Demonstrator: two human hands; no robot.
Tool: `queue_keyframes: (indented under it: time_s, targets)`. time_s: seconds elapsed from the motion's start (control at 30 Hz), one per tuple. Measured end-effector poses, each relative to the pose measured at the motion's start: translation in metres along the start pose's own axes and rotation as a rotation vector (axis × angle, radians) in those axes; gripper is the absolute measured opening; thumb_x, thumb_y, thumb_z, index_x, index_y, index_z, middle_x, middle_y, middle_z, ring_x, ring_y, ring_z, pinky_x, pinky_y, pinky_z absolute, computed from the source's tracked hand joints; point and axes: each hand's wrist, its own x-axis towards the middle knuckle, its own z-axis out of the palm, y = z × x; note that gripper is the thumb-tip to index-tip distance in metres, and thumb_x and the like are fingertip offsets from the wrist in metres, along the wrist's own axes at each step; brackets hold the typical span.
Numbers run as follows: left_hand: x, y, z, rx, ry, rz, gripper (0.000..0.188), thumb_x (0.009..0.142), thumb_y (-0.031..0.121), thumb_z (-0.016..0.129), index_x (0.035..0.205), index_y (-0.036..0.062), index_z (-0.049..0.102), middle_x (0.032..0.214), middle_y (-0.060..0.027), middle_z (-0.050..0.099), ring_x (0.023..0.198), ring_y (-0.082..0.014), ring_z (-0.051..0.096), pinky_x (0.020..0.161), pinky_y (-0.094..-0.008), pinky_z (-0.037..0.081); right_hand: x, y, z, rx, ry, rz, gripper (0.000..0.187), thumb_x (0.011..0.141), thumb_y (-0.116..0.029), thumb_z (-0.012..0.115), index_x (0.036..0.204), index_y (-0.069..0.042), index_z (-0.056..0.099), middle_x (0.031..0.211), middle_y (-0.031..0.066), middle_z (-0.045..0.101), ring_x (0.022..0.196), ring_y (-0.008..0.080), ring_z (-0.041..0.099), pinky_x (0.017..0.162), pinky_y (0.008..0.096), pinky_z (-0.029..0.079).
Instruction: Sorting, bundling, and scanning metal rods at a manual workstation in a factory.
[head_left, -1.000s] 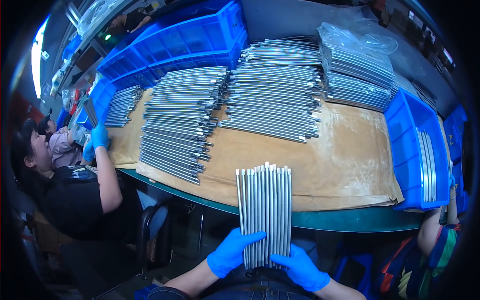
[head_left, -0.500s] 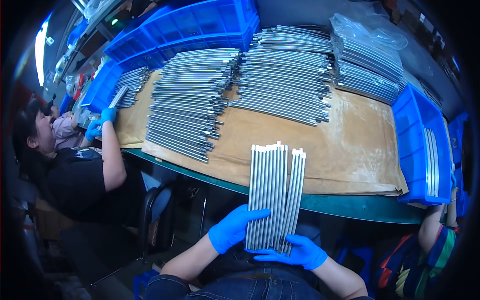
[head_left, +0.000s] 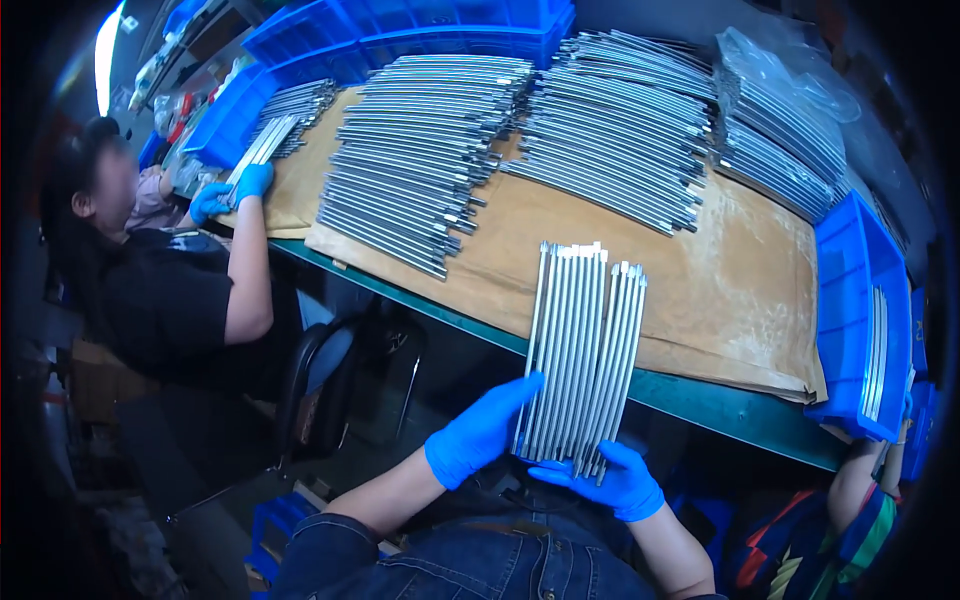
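Note:
A fanned row of slim metal rods [head_left: 575,350] stands upright between my hands, just over the table's near edge. My left hand [head_left: 483,428], in a blue glove, is closed on the row's left side with the thumb across the front. Under the lower ends my right hand [head_left: 612,482], gloved too, cups the rods, its thumb over the right side. A narrow gap splits the upper part of the row into two groups. Lighter end pieces cap the tops. Some of my fingers are hidden behind the rods.
Stacks of rods lie on brown sheeting [head_left: 500,240]: a left stack [head_left: 420,160], a middle stack [head_left: 620,135] and a plastic-wrapped stack [head_left: 780,140]. At the right end stands a blue bin [head_left: 835,290] holding rods. A co-worker [head_left: 170,270] at left handles rods; another person's arm [head_left: 855,490] shows at right.
The view has turned, shifting the table up and to the right side down. My hands and the rods sit slightly higher and further right, with the same hold. The left co-worker's rods have tilted.

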Motion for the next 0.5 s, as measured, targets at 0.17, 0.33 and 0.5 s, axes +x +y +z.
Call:
queue_keyframes:
  time_s: [0.17, 0.33, 0.5]
  targets:
    - [-0.009, -0.022, 0.006, 0.428, -0.014, 0.241, 0.043, 0.084, 0.014, 0.062, 0.122, -0.0019, 0.05, 0.113, -0.0115, 0.059, 0.103, -0.0169, 0.056, 0.09, -0.029, 0.045, -0.004, -0.001, 0.011, -0.086, 0.05, -0.013, 0.076, 0.079, -0.03, 0.059, 0.141, -0.005, 0.024, 0.139, 0.0217, 0.034, 0.13, 0.0416, 0.029, 0.108, 0.0578, 0.018]
    - [-0.011, -0.018, 0.001, 0.328, -0.021, 0.196, 0.04, 0.083, 0.01, 0.063, 0.119, -0.0026, 0.053, 0.111, -0.0113, 0.061, 0.1, -0.0172, 0.058, 0.088, -0.0279, 0.045, -0.005, 0.006, 0.01, -0.15, 0.073, -0.064, 0.074, 0.08, -0.031, 0.059, 0.14, -0.005, 0.024, 0.138, 0.0213, 0.035, 0.128, 0.0408, 0.032, 0.107, 0.0571, 0.02]
    - [-0.012, -0.012, -0.004, 0.258, -0.066, 0.102, 0.036, 0.084, 0.01, 0.061, 0.116, -0.0028, 0.055, 0.107, -0.0103, 0.062, 0.097, -0.0164, 0.059, 0.086, -0.0272, 0.046, -0.005, 0.004, 0.012, -0.172, 0.081, -0.068, 0.073, 0.08, -0.03, 0.058, 0.14, -0.005, 0.025, 0.137, 0.0212, 0.036, 0.127, 0.0403, 0.034, 0.107, 0.0566, 0.02]
